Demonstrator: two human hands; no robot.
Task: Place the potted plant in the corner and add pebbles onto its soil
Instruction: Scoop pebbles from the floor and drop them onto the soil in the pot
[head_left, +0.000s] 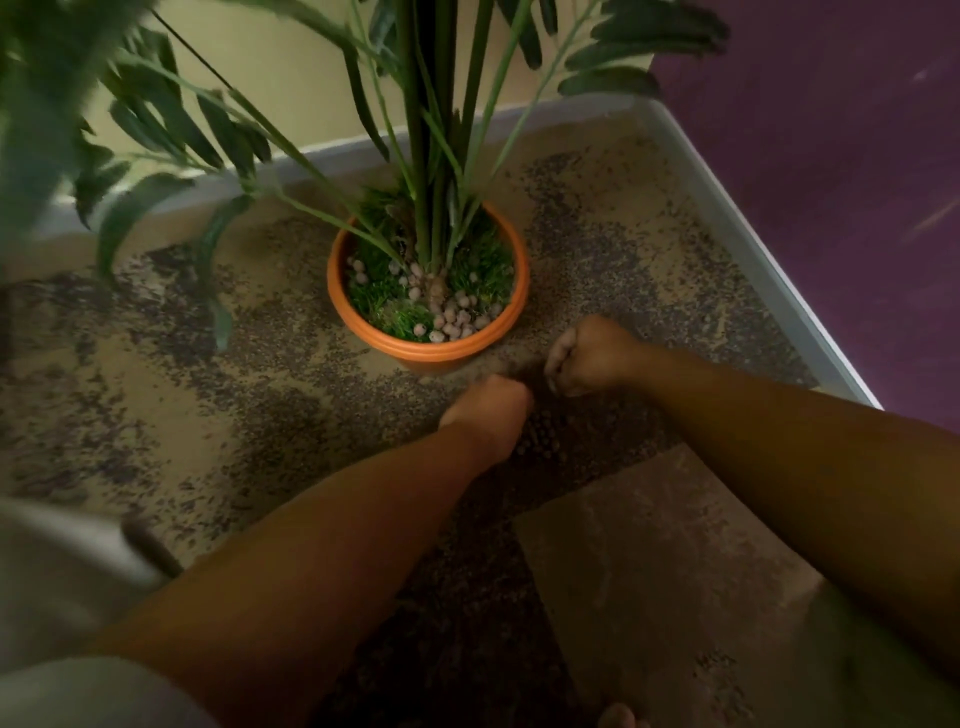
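An orange pot (423, 351) with a tall green plant (436, 156) stands on the floor in the corner. Green grass-like filling and several pale pebbles (453, 319) cover its top, mostly on the near side around the stems. My left hand (491, 410) is curled into a fist just in front of the pot, low over a dark heap of pebbles (540, 436) on the floor. My right hand (584, 358) is also closed, to the right of the pot's near rim. What either fist holds is hidden.
A cream wall (280, 78) with a grey skirting board (322, 156) runs behind the pot; a purple wall (831, 156) closes the right side. The floor (156, 395) is patterned tan and dark. Long leaves (171, 130) hang out to the left. My light clothing (57, 597) fills the lower left.
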